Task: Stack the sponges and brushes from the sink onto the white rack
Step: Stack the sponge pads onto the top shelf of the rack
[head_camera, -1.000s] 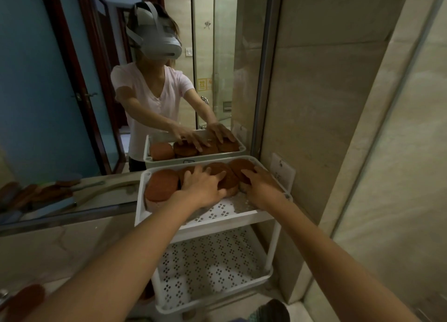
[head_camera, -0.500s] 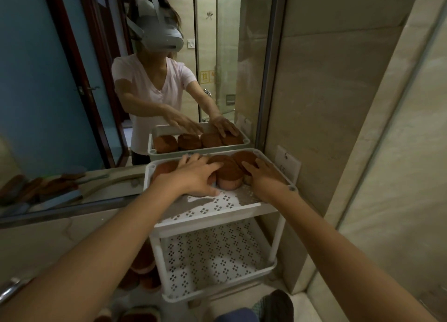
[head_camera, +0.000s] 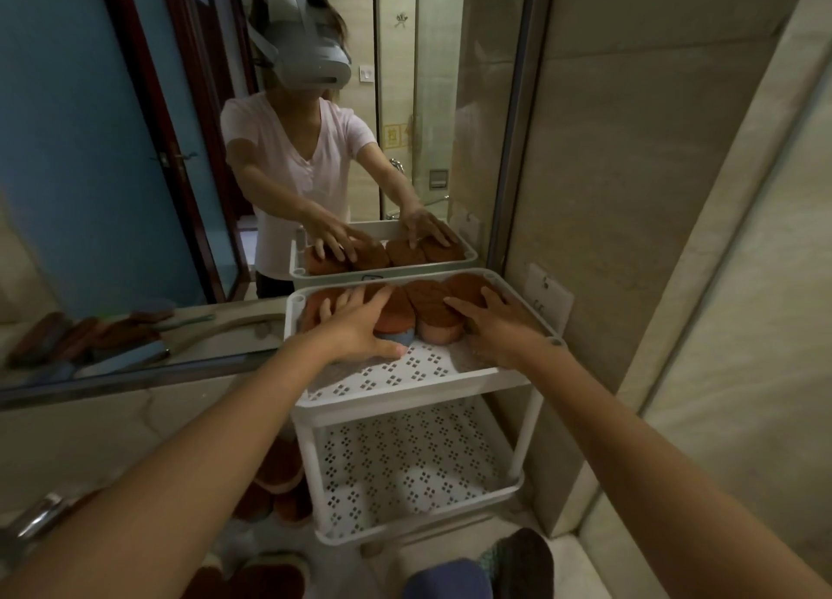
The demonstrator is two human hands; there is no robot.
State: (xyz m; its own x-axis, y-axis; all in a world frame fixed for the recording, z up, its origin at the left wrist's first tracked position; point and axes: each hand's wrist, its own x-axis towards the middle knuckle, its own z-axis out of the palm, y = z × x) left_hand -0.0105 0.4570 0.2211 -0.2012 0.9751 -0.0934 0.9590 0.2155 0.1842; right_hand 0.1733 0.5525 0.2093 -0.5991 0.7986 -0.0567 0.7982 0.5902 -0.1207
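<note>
Left hand (head_camera: 360, 328) has shifted left along the sponges (head_camera: 432, 303) on the top shelf of the white rack (head_camera: 405, 391); right hand (head_camera: 493, 328) stays on the right pair. Both grips lie spread flat, clamping nothing. Row apparently being squared; loose sponges (head_camera: 274, 477) remain low left.

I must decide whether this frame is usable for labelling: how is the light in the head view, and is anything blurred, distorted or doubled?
Head view: dim, warm light; the white rack and brown sponges read clearly; the wide-angle lens stretches both forearms and bends the edges of the wall; the mirror doubles the rack, left hand and right hand; bottom edge dark, soft.
</note>
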